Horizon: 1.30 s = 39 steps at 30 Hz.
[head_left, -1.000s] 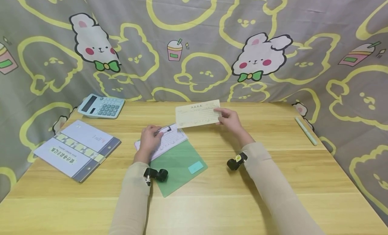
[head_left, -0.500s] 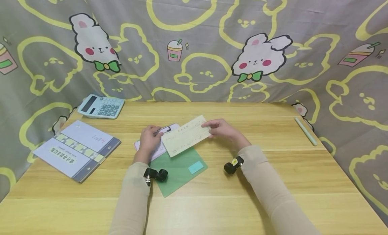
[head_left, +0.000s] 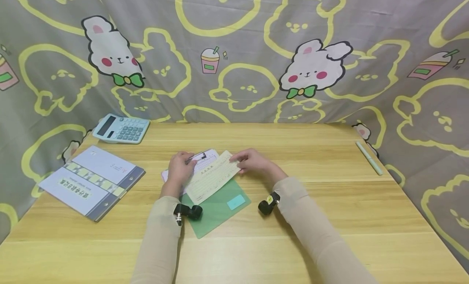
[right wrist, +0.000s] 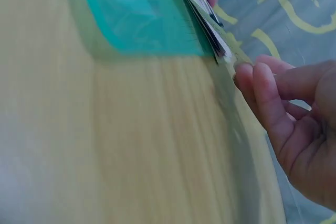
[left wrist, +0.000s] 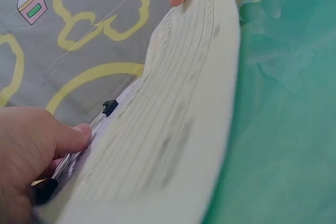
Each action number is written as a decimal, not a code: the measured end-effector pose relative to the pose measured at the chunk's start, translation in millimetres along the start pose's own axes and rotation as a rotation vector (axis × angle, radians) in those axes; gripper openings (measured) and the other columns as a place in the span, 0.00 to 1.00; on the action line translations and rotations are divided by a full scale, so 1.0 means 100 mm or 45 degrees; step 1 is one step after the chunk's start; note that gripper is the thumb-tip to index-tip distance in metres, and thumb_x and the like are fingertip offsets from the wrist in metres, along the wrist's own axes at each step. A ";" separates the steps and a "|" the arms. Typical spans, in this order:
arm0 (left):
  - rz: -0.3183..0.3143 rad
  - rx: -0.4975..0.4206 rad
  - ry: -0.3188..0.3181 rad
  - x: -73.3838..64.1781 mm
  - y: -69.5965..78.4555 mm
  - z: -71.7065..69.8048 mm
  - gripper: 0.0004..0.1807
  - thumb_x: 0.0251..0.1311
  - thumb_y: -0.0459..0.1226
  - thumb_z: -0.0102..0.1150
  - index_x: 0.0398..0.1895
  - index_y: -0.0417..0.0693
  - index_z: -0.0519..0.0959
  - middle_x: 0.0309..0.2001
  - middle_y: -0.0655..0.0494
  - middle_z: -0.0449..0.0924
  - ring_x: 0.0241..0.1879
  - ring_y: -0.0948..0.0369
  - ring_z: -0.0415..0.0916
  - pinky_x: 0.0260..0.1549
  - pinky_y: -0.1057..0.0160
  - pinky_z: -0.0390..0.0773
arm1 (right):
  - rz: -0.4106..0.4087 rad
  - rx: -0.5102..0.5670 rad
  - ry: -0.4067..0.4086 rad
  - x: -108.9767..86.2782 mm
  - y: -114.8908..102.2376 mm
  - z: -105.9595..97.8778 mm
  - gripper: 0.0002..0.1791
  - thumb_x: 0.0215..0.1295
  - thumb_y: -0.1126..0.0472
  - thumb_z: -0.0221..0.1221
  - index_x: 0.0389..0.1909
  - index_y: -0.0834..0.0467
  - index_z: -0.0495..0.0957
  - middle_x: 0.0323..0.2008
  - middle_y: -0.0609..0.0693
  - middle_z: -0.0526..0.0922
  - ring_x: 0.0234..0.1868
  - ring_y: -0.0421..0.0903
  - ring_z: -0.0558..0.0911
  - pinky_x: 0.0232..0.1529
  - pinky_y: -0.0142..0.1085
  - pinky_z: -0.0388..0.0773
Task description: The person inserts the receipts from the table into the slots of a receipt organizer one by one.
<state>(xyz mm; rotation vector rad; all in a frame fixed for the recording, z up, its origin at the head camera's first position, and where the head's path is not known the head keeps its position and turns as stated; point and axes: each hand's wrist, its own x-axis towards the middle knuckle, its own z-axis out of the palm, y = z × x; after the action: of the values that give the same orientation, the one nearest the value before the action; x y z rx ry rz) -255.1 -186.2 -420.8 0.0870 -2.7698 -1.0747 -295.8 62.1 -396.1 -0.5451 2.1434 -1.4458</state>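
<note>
My left hand [head_left: 178,170] grips the clipped edge of a green folder [head_left: 207,219], which lies slanted on the table with a light blue label [head_left: 236,201]. In the left wrist view, the thumb presses the metal clip [left wrist: 109,108], which has black ends. Printed white-and-purple sheets [head_left: 209,157] lie on the folder by this clip. A cream printed slip [head_left: 212,179] slopes over them, its lower left end near the left hand. Its upper right end is pinched by my right hand [head_left: 253,161] between thumb and fingers; in the left wrist view the slip bows slightly upward.
A blue calculator [head_left: 122,129] stands at the back left. In front of it lies a lilac account book [head_left: 93,182] with a grey spine. A pale green pen [head_left: 369,158] rests near the table's right edge. Behind the table hangs a patterned curtain [head_left: 242,39].
The right hand has brought the cream slip down and left from above the back of the folder onto the sheets, turning it to a slant. The left hand has stayed at the clip.
</note>
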 end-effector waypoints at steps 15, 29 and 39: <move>0.067 0.193 -0.041 -0.01 0.03 -0.04 0.18 0.57 0.38 0.50 0.50 0.39 0.72 0.51 0.43 0.66 0.53 0.48 0.58 0.51 0.52 0.58 | 0.005 -0.103 0.092 0.08 -0.05 0.32 0.14 0.50 0.77 0.50 0.38 0.68 0.76 0.26 0.57 0.76 0.18 0.44 0.76 0.24 0.34 0.76; 0.059 0.054 -0.032 -0.01 0.04 -0.04 0.18 0.57 0.36 0.51 0.49 0.36 0.72 0.50 0.41 0.66 0.52 0.48 0.59 0.50 0.51 0.59 | -0.047 -0.009 0.261 0.08 -0.09 0.47 0.13 0.52 0.76 0.50 0.40 0.68 0.75 0.22 0.56 0.71 0.17 0.44 0.75 0.22 0.33 0.75; 0.082 0.041 -0.015 -0.02 0.04 -0.04 0.17 0.56 0.35 0.51 0.48 0.34 0.72 0.49 0.40 0.67 0.51 0.46 0.60 0.49 0.51 0.60 | -0.112 0.025 0.393 0.09 -0.12 0.53 0.11 0.55 0.73 0.49 0.38 0.65 0.76 0.20 0.56 0.74 0.15 0.43 0.72 0.13 0.29 0.69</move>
<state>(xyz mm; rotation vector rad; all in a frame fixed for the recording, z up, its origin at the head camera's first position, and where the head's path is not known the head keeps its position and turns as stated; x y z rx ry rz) -252.9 -185.8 -415.6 -0.0043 -2.7803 -1.0179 -271.1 13.6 -403.5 -0.4365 2.3624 -1.6908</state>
